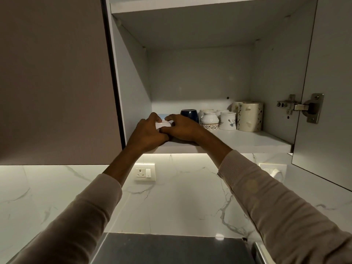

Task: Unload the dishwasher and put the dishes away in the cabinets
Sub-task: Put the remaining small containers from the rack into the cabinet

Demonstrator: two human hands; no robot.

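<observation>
Both my hands reach up into an open wall cabinet. A small white cup or bowl [163, 124] stands at the left end of the lower shelf [247, 141], mostly hidden by my fingers. My left hand [147, 133] grips its left side and my right hand [182, 127] grips its right side, fingers curled over the rim. A pale blue edge [162, 116] shows just behind it. To the right on the same shelf stand a dark blue cup [188, 114], several white patterned mugs [209, 121] and tall cream mugs [249, 116].
The cabinet door [327, 92] hangs open on the right, its metal hinge [301, 107] exposed. A closed brown cabinet door [53, 79] is on the left. Below are a marble backsplash with a wall socket [144, 174] and a dark countertop [171, 248].
</observation>
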